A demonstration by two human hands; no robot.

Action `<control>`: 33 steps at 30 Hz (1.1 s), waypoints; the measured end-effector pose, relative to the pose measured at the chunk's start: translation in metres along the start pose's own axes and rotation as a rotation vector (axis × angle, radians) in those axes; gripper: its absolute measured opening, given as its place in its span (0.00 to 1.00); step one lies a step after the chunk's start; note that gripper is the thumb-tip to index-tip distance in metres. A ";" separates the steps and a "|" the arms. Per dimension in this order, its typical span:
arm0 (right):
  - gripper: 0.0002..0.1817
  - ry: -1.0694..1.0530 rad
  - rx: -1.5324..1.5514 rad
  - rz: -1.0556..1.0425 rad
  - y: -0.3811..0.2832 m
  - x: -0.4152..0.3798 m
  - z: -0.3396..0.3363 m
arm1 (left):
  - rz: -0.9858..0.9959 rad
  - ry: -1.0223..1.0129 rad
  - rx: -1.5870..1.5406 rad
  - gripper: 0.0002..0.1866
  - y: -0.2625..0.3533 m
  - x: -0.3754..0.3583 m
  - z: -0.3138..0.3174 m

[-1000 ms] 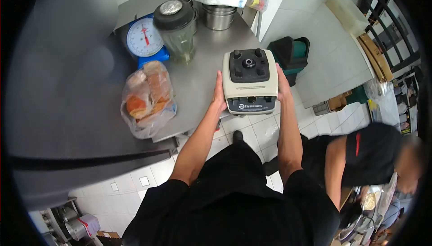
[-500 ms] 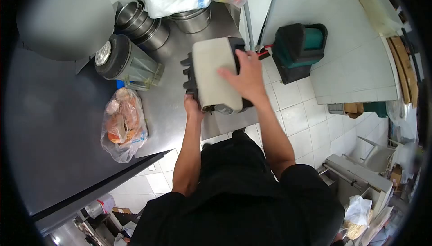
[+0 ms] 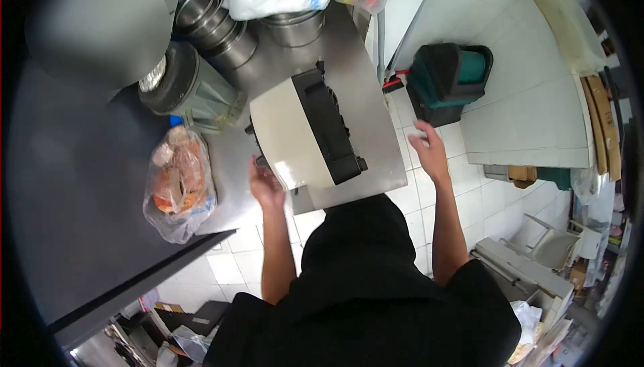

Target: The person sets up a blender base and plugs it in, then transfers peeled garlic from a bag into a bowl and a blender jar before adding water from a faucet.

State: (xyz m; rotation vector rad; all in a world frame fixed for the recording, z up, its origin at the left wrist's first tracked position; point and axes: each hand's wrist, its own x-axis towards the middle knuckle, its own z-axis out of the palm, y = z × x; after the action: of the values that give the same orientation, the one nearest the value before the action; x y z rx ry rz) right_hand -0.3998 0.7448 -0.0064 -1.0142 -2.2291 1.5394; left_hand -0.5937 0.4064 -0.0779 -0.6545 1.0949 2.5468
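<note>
In the head view, I hold my hands apart, the left [image 3: 268, 188] open at the lower-left corner of a beige appliance base [image 3: 288, 135] lying on its side mid-frame on the steel tabletop [image 3: 379, 159], the right [image 3: 430, 149] loosely open, right of center, clear of it.

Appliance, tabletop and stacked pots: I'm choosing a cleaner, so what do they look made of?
The appliance seems satin hard plastic, by its smooth cream shell with soft highlights, though painted metal is possible. The tabletop looks like satin stainless steel: grey, with blurred sheen. The stacked pots seem shinier steel, by their bright streaks.
</note>
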 end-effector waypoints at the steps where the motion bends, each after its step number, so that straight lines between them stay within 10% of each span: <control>1: 0.29 0.030 -0.156 0.083 0.064 -0.006 -0.006 | 0.050 0.101 0.082 0.24 0.015 -0.010 0.003; 5: 0.32 -0.278 -0.018 0.920 0.208 -0.076 0.026 | 0.461 0.026 0.451 0.26 0.081 -0.064 0.056; 9: 0.17 -1.044 -0.735 0.082 0.298 -0.028 0.014 | 0.647 -0.172 0.802 0.27 0.112 -0.082 0.120; 10: 0.11 -1.292 -0.986 -0.724 0.248 0.020 -0.015 | 0.667 -0.297 0.975 0.29 0.115 -0.086 0.142; 12: 0.07 -0.985 -0.575 -0.760 0.195 0.094 -0.067 | 0.695 -0.407 1.319 0.27 0.109 -0.086 0.194; 13: 0.07 -0.853 -0.166 0.098 0.170 0.120 -0.087 | 0.697 -0.398 1.432 0.27 0.096 -0.077 0.210; 14: 0.09 -0.742 -0.249 0.149 0.120 0.146 -0.095 | 0.688 -0.388 1.550 0.27 0.084 -0.067 0.226; 18: 0.10 -0.596 -0.199 -0.446 -0.005 0.204 -0.049 | 0.689 -0.263 1.959 0.29 0.039 -0.030 0.246; 20: 0.12 -0.863 -0.177 -0.580 -0.026 0.225 -0.001 | 0.755 -0.144 1.966 0.30 0.030 -0.024 0.243; 25: 0.17 -1.066 0.014 -0.341 -0.066 0.220 0.107 | 0.764 -0.077 2.018 0.30 0.028 -0.029 0.243; 30: 0.20 -0.543 -0.195 -0.954 -0.039 0.198 0.156 | 0.817 -0.025 1.984 0.31 0.025 -0.029 0.232; 33: 0.14 -0.630 -0.301 -0.927 -0.055 0.197 0.120 | 0.786 -0.021 1.969 0.32 0.024 -0.031 0.244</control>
State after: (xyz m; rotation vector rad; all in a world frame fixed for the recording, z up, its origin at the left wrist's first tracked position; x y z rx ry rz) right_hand -0.6313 0.7781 -0.0417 0.5553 -2.7396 1.1572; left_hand -0.6483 0.5675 0.1012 0.4413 3.1164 0.5546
